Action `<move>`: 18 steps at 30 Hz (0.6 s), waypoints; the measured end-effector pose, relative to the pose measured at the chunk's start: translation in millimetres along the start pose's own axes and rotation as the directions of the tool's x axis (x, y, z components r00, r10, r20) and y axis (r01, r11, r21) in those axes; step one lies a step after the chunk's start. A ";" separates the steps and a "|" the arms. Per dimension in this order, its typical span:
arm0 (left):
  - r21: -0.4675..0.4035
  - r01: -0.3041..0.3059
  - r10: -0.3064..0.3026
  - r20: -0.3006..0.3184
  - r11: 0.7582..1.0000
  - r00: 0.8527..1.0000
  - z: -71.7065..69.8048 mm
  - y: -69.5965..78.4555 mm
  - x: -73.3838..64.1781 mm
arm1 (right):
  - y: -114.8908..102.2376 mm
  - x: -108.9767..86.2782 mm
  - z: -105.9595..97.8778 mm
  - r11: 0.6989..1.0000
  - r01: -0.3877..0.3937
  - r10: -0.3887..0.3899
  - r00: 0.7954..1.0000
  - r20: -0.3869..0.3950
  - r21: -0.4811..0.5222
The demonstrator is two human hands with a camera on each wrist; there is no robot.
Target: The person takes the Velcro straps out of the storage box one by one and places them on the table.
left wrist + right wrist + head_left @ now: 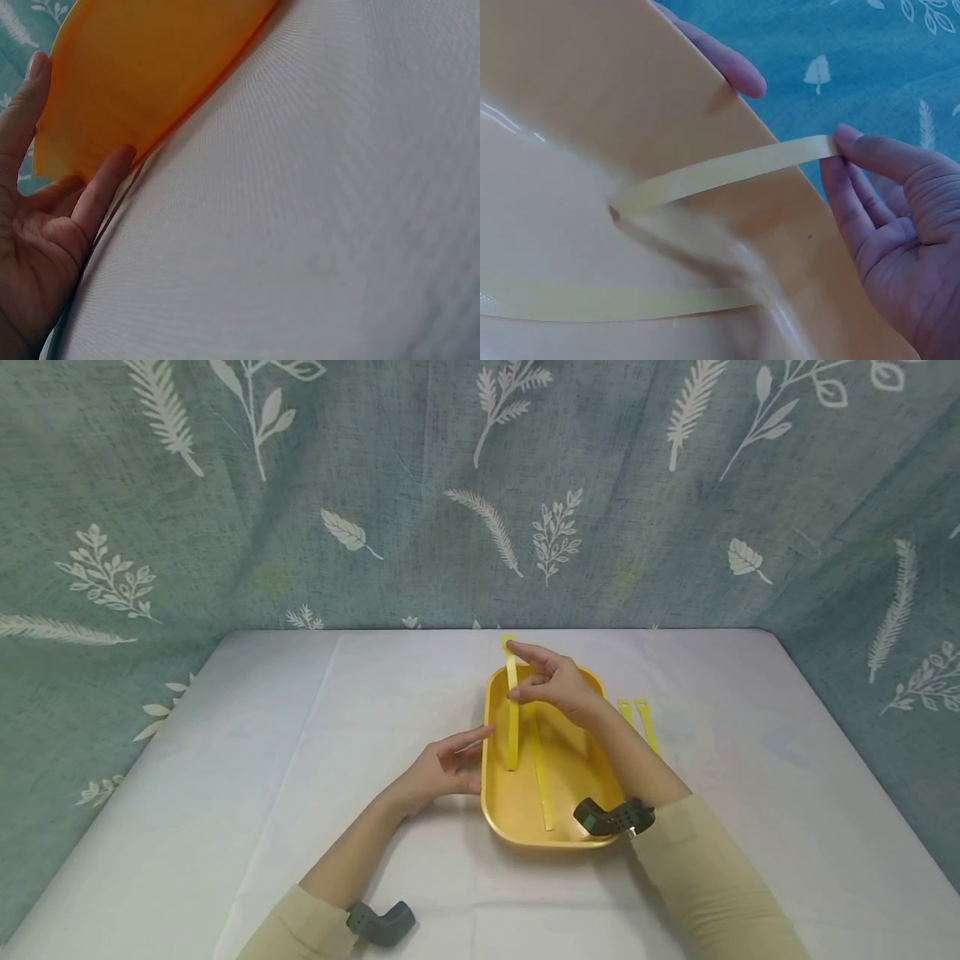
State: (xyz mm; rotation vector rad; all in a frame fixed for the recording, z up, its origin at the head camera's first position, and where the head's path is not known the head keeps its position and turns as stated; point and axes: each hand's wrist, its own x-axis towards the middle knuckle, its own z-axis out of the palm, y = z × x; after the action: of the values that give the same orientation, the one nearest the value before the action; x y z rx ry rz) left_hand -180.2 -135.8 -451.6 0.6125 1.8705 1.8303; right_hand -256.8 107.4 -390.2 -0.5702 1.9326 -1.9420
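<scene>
My right hand [558, 687] is over the far end of an orange-yellow tray [592, 752] and pinches a flat yellow strip [513, 727]. The strip's wider, notched end sticks up past the tray's far rim. In the right wrist view the held strip [727, 174] slants down to the tray floor from between thumb and finger. A second yellow strip [542, 777] lies flat inside the tray. Against the tray's left wall rests my left hand [438, 774], its fingers extended. In the left wrist view the fingertips [120, 159] touch the tray's outer wall.
Just right of the tray, two more yellow strips [647, 724] lie on the white-covered table [360, 693], partly hidden by my right forearm. Behind the table hangs a blue-green cloth [420, 552] with white leaves. A dark device [381, 924] is on each wrist.
</scene>
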 end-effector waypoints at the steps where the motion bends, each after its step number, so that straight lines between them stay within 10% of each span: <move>1: -0.003 0.002 -0.002 -0.002 1.000 1.000 0.0 -0.2 0.1 | -0.3 -0.2 -0.1 1.000 0.003 -0.003 1.000 0.001 0.004; 18: -0.006 0.010 -0.010 0.004 1.000 1.000 -0.5 2.2 -3.0 | -1.4 -2.3 -0.5 0.999 0.034 -0.036 0.999 0.040 0.041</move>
State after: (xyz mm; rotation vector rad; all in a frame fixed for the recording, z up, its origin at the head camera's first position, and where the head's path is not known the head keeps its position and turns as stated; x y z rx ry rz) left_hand -178.1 -137.9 -449.4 0.6032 1.8611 1.8271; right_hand -254.9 109.0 -388.9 -0.6311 1.8665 -1.9708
